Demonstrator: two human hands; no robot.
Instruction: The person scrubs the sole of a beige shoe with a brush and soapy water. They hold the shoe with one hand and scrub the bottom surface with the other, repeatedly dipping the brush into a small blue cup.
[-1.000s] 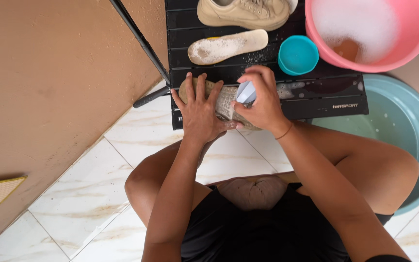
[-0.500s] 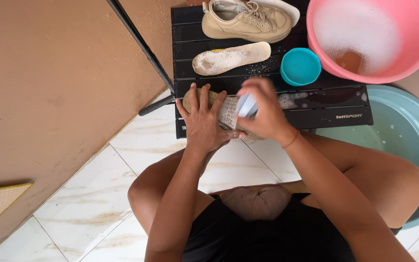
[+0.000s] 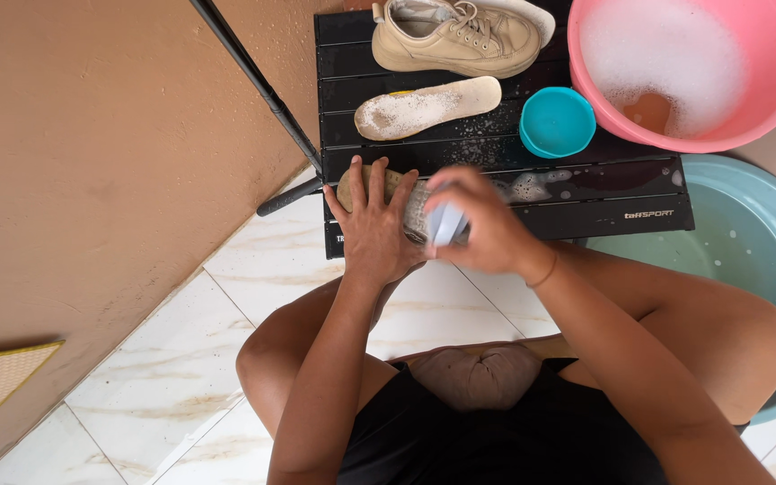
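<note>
Insole lies pinned under the flat, spread left hand; right hand grips a brush.

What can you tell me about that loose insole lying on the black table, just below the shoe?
The insole is a flat, beige, foot-shaped pad, looking like foam or fabric. It lies face up on the black slatted table, its long side running left to right, just in front of the beige lace-up shoe and left of the small teal bowl. White specks, apparently suds or powder, are spread over its left half. Neither hand touches it.
</note>
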